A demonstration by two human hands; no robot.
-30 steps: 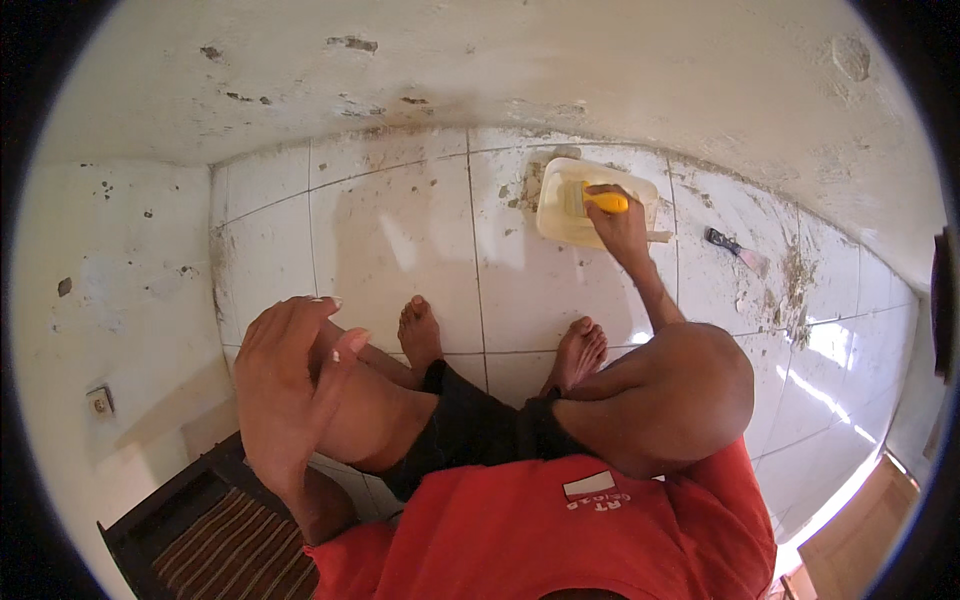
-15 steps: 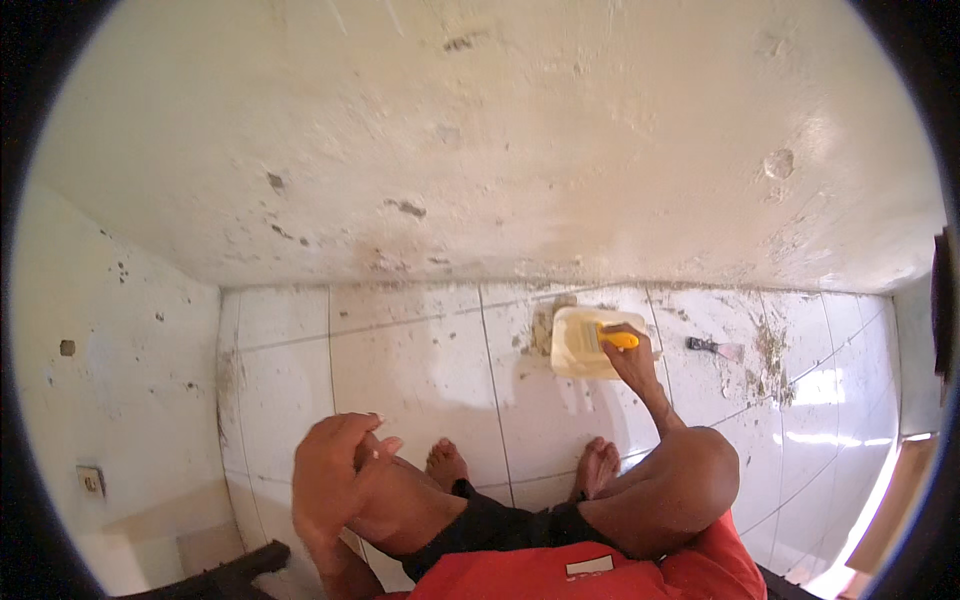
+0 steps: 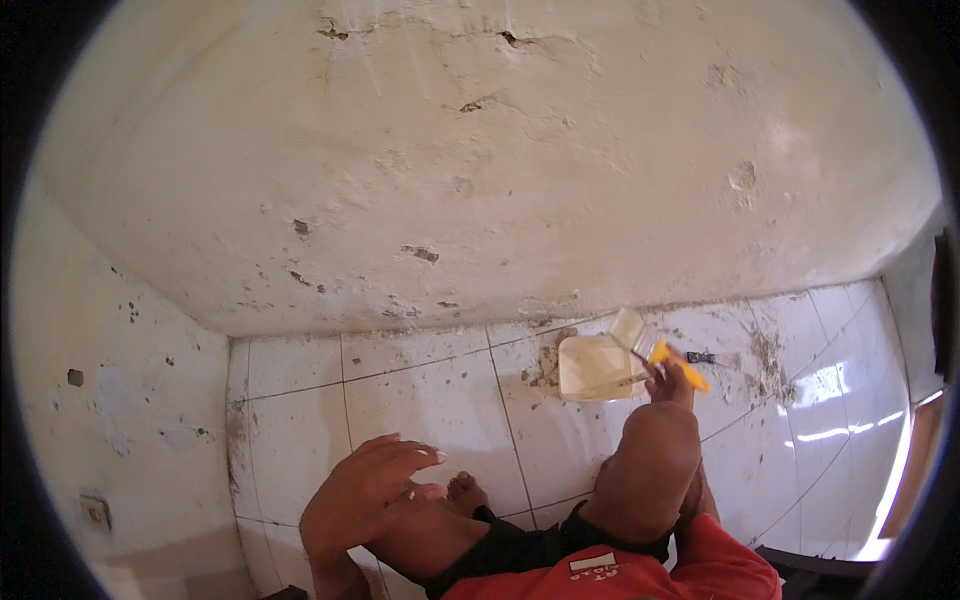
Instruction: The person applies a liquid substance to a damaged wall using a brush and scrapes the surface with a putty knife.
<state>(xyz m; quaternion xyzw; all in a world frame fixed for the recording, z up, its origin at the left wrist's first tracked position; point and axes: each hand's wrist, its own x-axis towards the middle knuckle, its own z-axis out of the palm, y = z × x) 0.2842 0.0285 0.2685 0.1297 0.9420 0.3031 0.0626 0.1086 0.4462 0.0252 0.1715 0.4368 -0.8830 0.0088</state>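
My right hand [image 3: 672, 382] grips the yellow handle of a wide paintbrush [image 3: 648, 343], its pale bristles pointing up and to the left. The brush is raised over the right rim of a cream rectangular tub [image 3: 585, 370] on the floor tiles. Something thin and stick-like lies across the tub's lower right edge. Over my left knee, my left hand [image 3: 385, 482] hangs with fingers stretched and apart, holding nothing. A scraper [image 3: 712, 358] with a dark handle lies on the tiles right of the brush.
Ahead rises a cream wall [image 3: 480, 190] with peeling patches and small holes. A side wall [image 3: 100, 400] at the left carries a socket [image 3: 95, 512]. Flaked debris [image 3: 765, 360] is scattered on the floor at the right and around the tub. A dark frame [image 3: 942, 300] stands at the far right.
My right hand has lifted the paintbrush out of the tub and up to the right. My right knee has shifted inward, and my left hand has moved slightly right. The view has tilted up the wall.
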